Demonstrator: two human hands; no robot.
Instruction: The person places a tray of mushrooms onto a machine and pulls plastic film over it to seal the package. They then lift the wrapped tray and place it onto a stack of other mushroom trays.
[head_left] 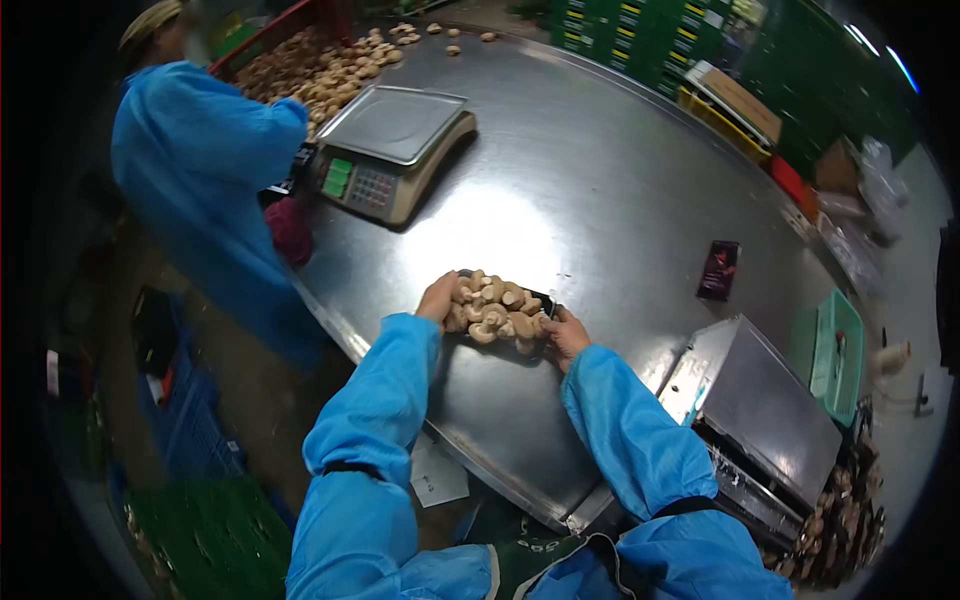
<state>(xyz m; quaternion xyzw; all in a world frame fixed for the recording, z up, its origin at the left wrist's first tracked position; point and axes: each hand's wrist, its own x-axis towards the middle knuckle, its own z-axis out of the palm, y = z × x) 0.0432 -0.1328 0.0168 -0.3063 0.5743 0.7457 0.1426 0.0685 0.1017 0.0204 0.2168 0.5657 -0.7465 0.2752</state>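
Between my two hands is a black tray [547, 300] heaped with brown mushrooms [492, 312], over the near part of the steel table. My left hand [437, 298] grips its left end, fingers wrapped at the edge. At the opposite end, my right hand [568, 336] closes on the tray's right side, its fingertips against the mushrooms there. Most of the tray is hidden beneath the pile; only dark rim parts show.
A weighing scale [390, 140] stands at the table's far left, beside a co-worker in a blue gown [200, 150]. Loose mushrooms [340, 75] lie behind it. Right are a dark packet [719, 270], a steel box-shaped machine [765, 410] and a green basket [838, 350].
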